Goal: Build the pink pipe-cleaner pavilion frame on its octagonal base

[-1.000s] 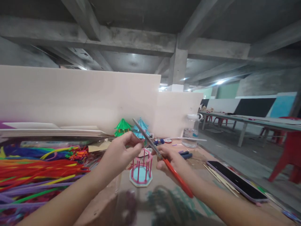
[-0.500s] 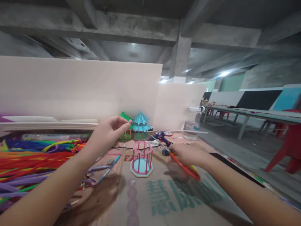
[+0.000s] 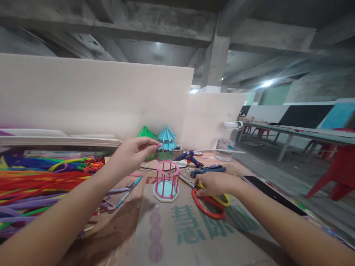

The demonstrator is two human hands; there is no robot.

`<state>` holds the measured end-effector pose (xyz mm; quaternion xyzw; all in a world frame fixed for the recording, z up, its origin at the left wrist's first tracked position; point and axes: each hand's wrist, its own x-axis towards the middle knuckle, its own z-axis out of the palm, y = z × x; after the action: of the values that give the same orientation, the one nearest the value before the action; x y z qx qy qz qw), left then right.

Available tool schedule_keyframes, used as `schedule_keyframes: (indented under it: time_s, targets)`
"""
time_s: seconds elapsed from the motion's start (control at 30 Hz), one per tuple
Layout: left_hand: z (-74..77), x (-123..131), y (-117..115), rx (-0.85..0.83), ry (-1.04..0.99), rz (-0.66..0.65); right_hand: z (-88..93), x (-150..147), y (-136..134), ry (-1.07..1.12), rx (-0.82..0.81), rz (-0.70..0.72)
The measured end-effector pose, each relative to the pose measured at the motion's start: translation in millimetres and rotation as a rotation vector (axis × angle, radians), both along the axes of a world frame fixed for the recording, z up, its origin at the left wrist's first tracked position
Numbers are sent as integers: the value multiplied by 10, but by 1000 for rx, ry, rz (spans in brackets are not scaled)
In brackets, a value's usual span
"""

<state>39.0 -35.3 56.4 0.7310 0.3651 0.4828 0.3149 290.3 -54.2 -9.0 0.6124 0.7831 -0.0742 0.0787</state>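
My left hand (image 3: 134, 152) hovers above the table with thumb and fingers pinched on a small pink piece (image 3: 159, 145). Just below and right of it stands a pink post frame on a light blue octagonal base (image 3: 166, 183). My right hand (image 3: 213, 183) rests low on the cardboard sheet (image 3: 194, 236), fingers curled over scissors (image 3: 209, 203) with one red and one yellow handle loop. The scissors lie flat on the cardboard, blades pointing toward the frame.
A green model pavilion (image 3: 146, 132) and a blue one (image 3: 166, 137) stand against the white board. A glue gun (image 3: 190, 157), blue pliers (image 3: 208, 170), a clear jar (image 3: 229, 142) and a phone (image 3: 270, 190) lie right. Coloured pipe cleaners (image 3: 41, 181) fill the left.
My right hand has come down from mid-air and laid the scissors flat on the cardboard. My left hand moved away from the blades, still pinched, and now hovers over the pink frame.
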Motion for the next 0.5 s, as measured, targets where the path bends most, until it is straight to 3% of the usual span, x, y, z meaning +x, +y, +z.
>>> schedule_keyframes:
  time_s: [0.3, 0.5]
  targets:
    - [-75, -31, 115, 45, 82, -16, -70, 152, 151, 163, -103, -81]
    - [-95, -51, 144, 96, 131, -59, -165, 175, 242, 136, -74, -79]
